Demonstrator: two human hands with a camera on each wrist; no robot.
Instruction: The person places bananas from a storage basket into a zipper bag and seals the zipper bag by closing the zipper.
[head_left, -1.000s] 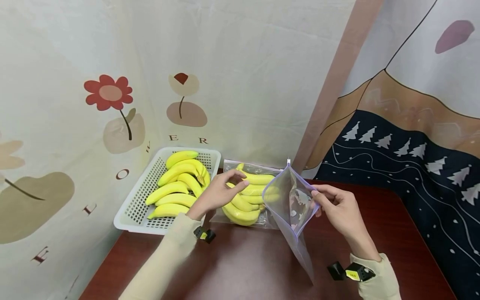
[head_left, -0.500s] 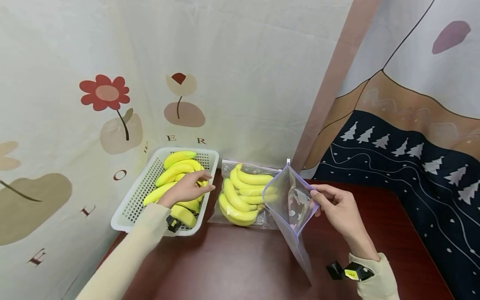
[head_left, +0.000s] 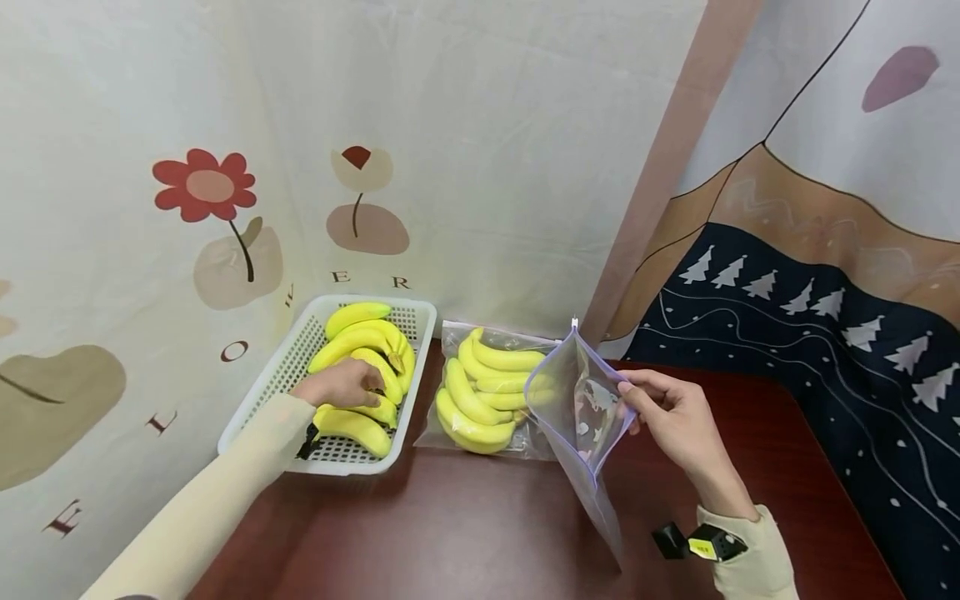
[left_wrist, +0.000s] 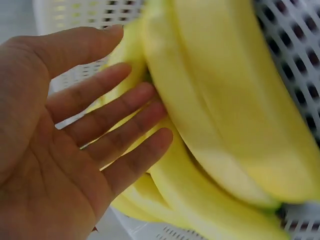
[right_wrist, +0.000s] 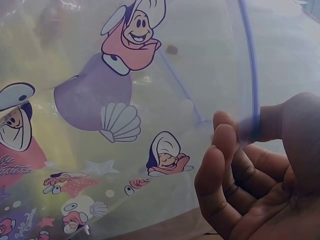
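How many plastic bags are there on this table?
2. One bag of bananas lies on the table beside the white basket; one open bag is held by the right hand. Any tucked underneath would be hidden.

The basket [head_left: 415, 383] looks matt plastic, bananas [head_left: 351, 428] smooth, pouch [head_left: 558, 398] translucent plastic film, table [head_left: 465, 525] glossy wood.

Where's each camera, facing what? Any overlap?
Head: head-worn, facing forward and down at basket, open bag; shows left hand, right hand, forearms.
Left wrist: worn on that wrist, facing bananas; shows left hand.
Right wrist: worn on that wrist, facing open bag; shows right hand pinching it.
Head and left wrist share left hand, bananas, basket.
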